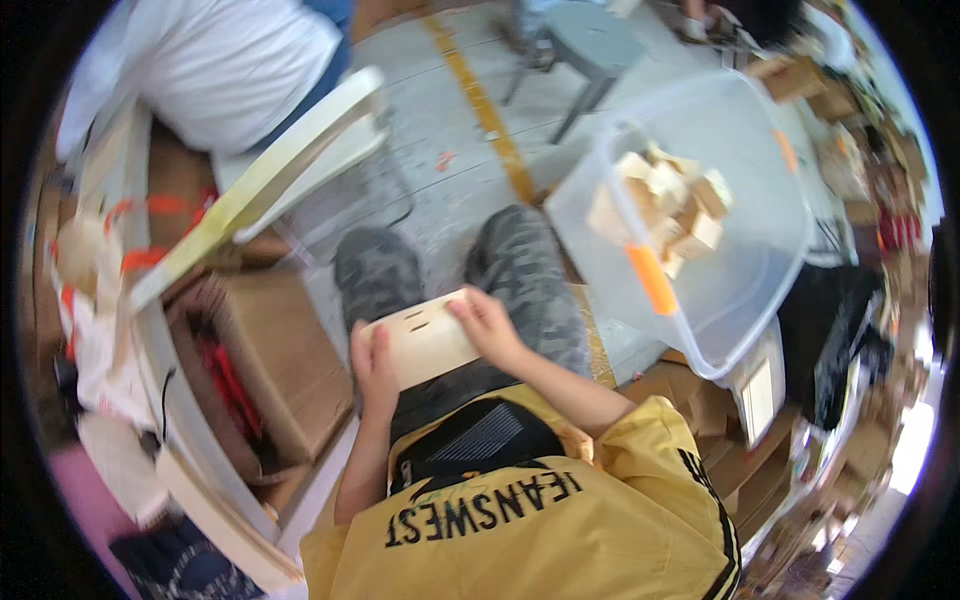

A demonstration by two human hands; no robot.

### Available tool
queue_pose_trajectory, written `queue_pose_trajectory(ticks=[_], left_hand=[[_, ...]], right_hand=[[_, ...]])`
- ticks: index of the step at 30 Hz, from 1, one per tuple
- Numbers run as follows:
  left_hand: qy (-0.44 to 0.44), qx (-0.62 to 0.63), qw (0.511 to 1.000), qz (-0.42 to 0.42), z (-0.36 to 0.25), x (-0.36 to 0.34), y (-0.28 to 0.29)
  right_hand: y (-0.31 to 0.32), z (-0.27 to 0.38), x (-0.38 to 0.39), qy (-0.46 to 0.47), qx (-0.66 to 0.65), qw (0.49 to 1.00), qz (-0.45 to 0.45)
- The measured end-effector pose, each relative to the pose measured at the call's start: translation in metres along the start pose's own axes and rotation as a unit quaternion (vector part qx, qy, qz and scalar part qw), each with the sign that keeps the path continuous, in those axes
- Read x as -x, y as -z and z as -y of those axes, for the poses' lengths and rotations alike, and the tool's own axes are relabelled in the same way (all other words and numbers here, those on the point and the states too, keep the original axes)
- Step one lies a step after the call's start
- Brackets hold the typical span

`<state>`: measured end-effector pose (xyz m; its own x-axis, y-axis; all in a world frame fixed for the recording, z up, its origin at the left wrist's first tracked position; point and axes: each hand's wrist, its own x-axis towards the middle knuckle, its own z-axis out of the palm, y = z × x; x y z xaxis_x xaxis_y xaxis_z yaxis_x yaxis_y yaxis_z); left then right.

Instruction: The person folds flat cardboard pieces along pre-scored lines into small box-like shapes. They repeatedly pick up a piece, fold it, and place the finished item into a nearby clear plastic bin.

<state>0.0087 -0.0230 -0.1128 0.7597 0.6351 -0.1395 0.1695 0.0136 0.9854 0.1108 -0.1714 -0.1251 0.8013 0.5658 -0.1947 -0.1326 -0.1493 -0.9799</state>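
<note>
A pale cream flat piece [432, 345] with a few small dark slots lies over my lap, held between both hands. Whether it is wood or card I cannot tell. My left hand [375, 365] grips its left end, thumb on the top face. At its upper right corner, my right hand [487, 325] is closed on it, with the thumb on top and the other fingers partly hidden.
To my right stands a clear plastic tub [740, 290] with orange handles, holding several cream box-like pieces [680, 205]. On the left are an open cardboard box [285, 345] and a white chair [270, 180]. A person in white [220, 60] sits beyond, and a grey stool [595, 45] stands ahead.
</note>
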Motion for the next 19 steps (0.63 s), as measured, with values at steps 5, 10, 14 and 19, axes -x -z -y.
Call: queue_pose_trajectory(ticks=[5, 10, 14, 19], left_hand=[[-0.087, 0.038, 0.982, 0.162, -0.037, 0.010, -0.030], [-0.243, 0.120, 0.942, 0.200, -0.112, 0.001, -0.075], [-0.195, 0.142, 0.952, 0.188, -0.114, -0.019, -0.077], [-0.138, 0.110, 0.971, 0.160, -0.088, -0.023, -0.052]], right_hand=[[0.055, 0.042, 0.035, 0.128, 0.024, 0.989, -0.067], [0.227, 0.154, 0.121, 0.188, 0.176, 0.910, -0.325], [0.314, 0.216, 0.175, 0.317, 0.256, 0.748, -0.525], [0.316, 0.264, 0.227, 0.386, 0.267, 0.683, -0.559]])
